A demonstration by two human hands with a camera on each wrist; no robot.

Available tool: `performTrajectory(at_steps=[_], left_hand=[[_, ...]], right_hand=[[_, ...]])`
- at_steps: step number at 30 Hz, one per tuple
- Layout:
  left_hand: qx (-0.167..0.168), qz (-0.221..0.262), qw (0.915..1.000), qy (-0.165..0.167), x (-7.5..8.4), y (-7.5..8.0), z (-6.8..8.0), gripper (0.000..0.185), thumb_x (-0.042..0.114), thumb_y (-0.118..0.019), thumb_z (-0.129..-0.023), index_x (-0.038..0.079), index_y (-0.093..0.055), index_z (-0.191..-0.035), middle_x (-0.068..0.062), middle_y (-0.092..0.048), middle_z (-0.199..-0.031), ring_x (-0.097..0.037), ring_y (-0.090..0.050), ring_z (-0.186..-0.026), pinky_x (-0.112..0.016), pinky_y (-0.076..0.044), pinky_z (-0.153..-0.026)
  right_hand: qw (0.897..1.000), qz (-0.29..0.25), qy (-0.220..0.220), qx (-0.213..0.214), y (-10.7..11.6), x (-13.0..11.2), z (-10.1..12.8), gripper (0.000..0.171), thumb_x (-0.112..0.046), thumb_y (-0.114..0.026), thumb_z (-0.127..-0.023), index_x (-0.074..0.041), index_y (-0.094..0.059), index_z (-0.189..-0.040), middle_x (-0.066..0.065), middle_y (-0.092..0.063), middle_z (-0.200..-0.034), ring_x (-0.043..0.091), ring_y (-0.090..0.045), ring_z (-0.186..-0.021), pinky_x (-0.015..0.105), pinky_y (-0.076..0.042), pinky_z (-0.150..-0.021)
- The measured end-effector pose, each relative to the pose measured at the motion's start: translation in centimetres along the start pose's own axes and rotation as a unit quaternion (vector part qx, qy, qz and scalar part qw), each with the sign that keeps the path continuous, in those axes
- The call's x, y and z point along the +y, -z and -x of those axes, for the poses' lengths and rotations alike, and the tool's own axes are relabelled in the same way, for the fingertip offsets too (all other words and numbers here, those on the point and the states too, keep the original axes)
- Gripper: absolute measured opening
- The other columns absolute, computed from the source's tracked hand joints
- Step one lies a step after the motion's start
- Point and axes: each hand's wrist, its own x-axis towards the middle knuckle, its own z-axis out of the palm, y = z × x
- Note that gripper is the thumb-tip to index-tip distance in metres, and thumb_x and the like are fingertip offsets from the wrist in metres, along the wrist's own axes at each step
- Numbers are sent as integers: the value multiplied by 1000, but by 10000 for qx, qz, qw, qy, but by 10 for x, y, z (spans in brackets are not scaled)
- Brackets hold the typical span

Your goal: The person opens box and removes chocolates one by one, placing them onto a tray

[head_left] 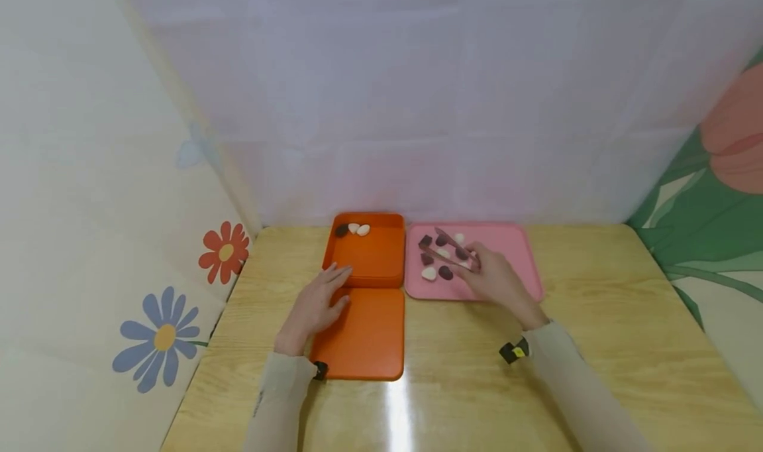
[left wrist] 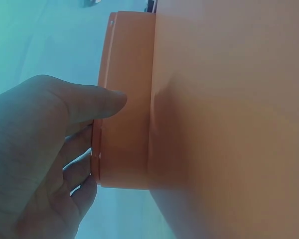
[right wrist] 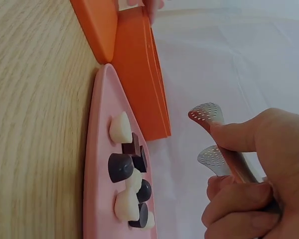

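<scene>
An orange box [head_left: 375, 260] stands open on the wooden table, three candies [head_left: 352, 229] in its far left corner. Its flat orange lid [head_left: 366, 339] lies just in front of it. My left hand [head_left: 324, 296] rests with straight fingers on the lid and the box's near left edge; in the left wrist view the thumb [left wrist: 97, 99] touches the box wall [left wrist: 127, 99]. To the right is a pink tray [head_left: 507, 246] with several dark and white candies [head_left: 438, 260]. My right hand [head_left: 489, 276] grips metal tongs [head_left: 456, 248] over them; the perforated tips [right wrist: 207, 113] are apart and empty.
Padded walls close in the table [head_left: 596, 319] at the back and on both sides. Bare wood lies right of the pink tray and along the front edge. Box and tray sit side by side, almost touching.
</scene>
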Motion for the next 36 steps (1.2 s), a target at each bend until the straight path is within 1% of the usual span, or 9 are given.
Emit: performTrajectory(at_steps=[5,9,14,16,19,28,31,33,36], left_hand=[[38,0,10000,-29,-1,-1,1,62,15,-76,-100,6,-54,-157,-16,-52,-162,-38,-40,-156,-62,-39,-123],[29,-28,10000,-18,-3,-1,1,62,15,-76,-100,6,-54,-157,-15,-52,-162,-38,-40,-157,-61,-37,-124],[53,-20,10000,-32,-3,0,2,63,14,-76,-100,5,-53,-157,-16,-52,-162,-39,-41,-156,-60,-37,-125],[67,-28,10000,-62,-2,0,2,63,14,-76,-100,4,-53,-157,-16,-53,-162,-39,-41,-156,-59,-36,-125],[49,-18,10000,-83,-1,2,2,62,14,-76,-100,4,-53,-157,-17,-53,-162,-39,-41,-156,-58,-34,-127],[-121,-65,9999,-75,6,1,-3,62,16,-74,-102,5,-52,-159,-15,-52,-163,-38,-40,-157,-58,-35,-126],[-130,-72,9999,-76,6,1,-3,62,16,-74,-102,5,-52,-158,-15,-52,-163,-37,-40,-157,-56,-35,-127],[-117,-65,9999,-66,6,1,-3,61,16,-74,-102,5,-52,-158,-15,-52,-162,-37,-40,-157,-56,-35,-127],[-112,-58,9999,-72,7,2,-3,61,16,-74,-102,5,-52,-158,-16,-52,-162,-37,-40,-157,-56,-34,-128]], right_hand=[[9996,252,130,42,-7,-7,-11,43,-52,-72,-101,-11,-62,-109,2,-55,-74,15,-45,-56,29,-40,-48],[9991,298,300,15,-9,-13,-19,45,-57,-70,-100,-14,-58,-101,0,-49,-70,13,-41,-54,27,-37,-48],[9986,307,417,-75,-9,-24,-26,38,-46,-72,-102,-12,-64,-116,0,-48,-67,12,-39,-51,26,-31,-46],[9983,329,456,-140,-9,-28,-29,43,-45,-71,-103,-10,-65,-127,0,-51,-65,12,-40,-49,26,-30,-45],[9979,330,494,-242,-10,-32,-32,49,-46,-70,-104,-9,-64,-135,1,-53,-62,12,-41,-47,26,-32,-43],[9972,157,673,-281,-16,-36,-38,36,-44,-68,-105,-17,-71,-129,-1,-59,-61,13,-47,-44,28,-36,-40],[9971,156,614,-412,-20,-39,-44,35,-45,-64,-107,-17,-73,-126,4,-64,-63,14,-47,-43,28,-37,-39],[9970,126,526,-562,-23,-44,-49,37,-47,-61,-108,-18,-72,-128,10,-68,-68,14,-47,-42,28,-38,-38],[9967,89,457,-662,-27,-50,-56,41,-47,-58,-109,-20,-69,-139,12,-76,-87,14,-48,-41,29,-39,-37]])
